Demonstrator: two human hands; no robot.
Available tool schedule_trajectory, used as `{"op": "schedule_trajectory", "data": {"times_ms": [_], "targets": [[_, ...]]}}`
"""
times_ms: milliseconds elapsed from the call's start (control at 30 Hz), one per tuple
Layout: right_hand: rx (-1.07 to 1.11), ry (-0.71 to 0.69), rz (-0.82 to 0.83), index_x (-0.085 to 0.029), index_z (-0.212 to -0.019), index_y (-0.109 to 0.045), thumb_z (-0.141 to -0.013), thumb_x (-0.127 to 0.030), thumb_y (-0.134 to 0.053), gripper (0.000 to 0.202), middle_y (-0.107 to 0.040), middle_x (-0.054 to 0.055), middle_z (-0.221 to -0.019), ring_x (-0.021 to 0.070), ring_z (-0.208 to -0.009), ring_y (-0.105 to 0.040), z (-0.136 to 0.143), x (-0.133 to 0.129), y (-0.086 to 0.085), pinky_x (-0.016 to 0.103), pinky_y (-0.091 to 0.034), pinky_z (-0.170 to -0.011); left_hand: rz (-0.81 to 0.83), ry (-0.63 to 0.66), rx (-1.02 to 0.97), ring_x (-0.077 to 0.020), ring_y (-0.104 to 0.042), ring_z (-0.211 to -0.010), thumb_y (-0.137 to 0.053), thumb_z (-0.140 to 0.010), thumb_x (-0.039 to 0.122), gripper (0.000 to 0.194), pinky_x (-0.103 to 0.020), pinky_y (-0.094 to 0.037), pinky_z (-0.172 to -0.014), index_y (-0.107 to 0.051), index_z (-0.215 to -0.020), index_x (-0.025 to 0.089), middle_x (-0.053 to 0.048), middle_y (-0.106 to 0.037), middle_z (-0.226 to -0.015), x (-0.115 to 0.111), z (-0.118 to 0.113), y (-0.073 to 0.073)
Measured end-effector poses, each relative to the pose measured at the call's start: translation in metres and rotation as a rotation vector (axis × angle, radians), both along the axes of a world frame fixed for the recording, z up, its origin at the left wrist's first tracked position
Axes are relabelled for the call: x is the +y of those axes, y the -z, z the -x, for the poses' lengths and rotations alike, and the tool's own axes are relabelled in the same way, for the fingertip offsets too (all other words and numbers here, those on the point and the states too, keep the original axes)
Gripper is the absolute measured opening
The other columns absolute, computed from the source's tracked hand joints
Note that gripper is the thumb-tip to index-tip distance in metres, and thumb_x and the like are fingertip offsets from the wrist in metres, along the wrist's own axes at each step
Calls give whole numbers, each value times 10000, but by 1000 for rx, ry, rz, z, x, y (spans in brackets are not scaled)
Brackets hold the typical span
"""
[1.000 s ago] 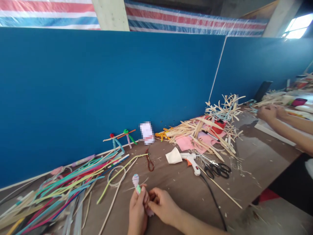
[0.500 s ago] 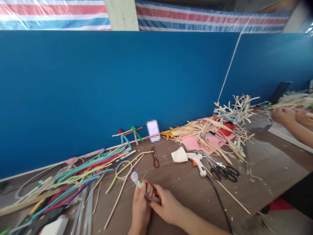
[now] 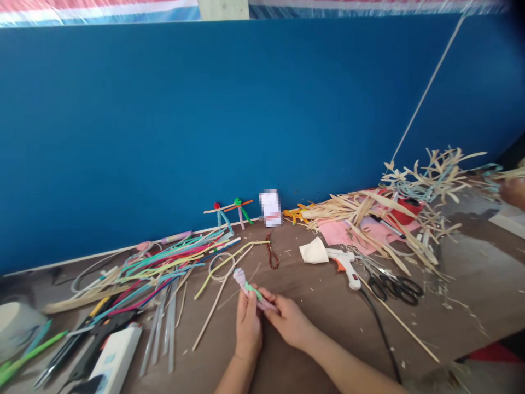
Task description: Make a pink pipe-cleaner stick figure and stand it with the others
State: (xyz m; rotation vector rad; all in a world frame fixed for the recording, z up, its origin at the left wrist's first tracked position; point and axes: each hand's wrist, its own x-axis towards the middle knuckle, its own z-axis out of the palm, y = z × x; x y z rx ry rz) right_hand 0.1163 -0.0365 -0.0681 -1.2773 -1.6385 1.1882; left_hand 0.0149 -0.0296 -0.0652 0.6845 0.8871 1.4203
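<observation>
By the curled left hand [image 3: 249, 324], the pastel piece [image 3: 254, 292] is gripped over the worktop [image 3: 328, 342]; its lower end [image 3: 268, 305] is pinched by the right hand [image 3: 289, 323]. Rounded top [image 3: 239, 277] and green band [image 3: 251, 289] appear formed; the lower end is judged unfinished. Gripped portions are hidden; a co-worker's hand [image 3: 514, 191] is blurred and cut off.

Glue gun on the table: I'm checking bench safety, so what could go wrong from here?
The cord runs close to the right forearm, so it might snag, dragging the glue gun. The scissors beside it could shift as well. The lilac-and-green piece, held by the left hand and right hand, might slip.
</observation>
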Motion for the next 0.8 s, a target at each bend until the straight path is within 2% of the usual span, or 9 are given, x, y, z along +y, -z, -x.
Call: {"op": "schedule_trajectory", "data": {"times_ms": [200, 400, 633, 800], "targets": [[-18, 36, 42, -170, -977, -549, -783, -274, -421, 255, -609, 42, -791, 166, -719, -538, -2, 2, 0, 248, -391, -635, -15, 69, -53, -159, -564, -681, -468, -751, 368, 294, -281, -431, -629, -499, -961, 166, -43, -612, -790, 6, 4, -2], [-63, -4, 121, -152, -717, -554, -800, -325, -385, 255, -471, -20, -521, 93, -472, -411, -2, 6, 3, 193, -298, -462, 18, 43, -70, -176, -563, -792, -490, -743, 343, 254, -263, -422, -664, -539, -922, 169, -32, -622, -740, 10, 6, 0], [105, -54, 348, -145, -623, -482, -799, -312, -384, 261, -324, -72, -425, 42, -354, -250, 0, 11, -4, 172, -207, -390, 101, 228, -226, -178, -579, -710, -533, -718, 323, 269, -227, -407, -507, -525, -921, 147, -47, -602, -747, 15, 6, -3], [151, -84, 440, -149, -639, -453, -780, -306, -409, 216, -343, -81, -421, 32, -321, -250, -1, 11, -13, 166, -187, -356, 111, 230, -303, -175, -571, -722, -556, -710, 270, 208, -217, -415, -494, -526, -887, 165, -9, -549, -684, 17, 9, -2]]}}
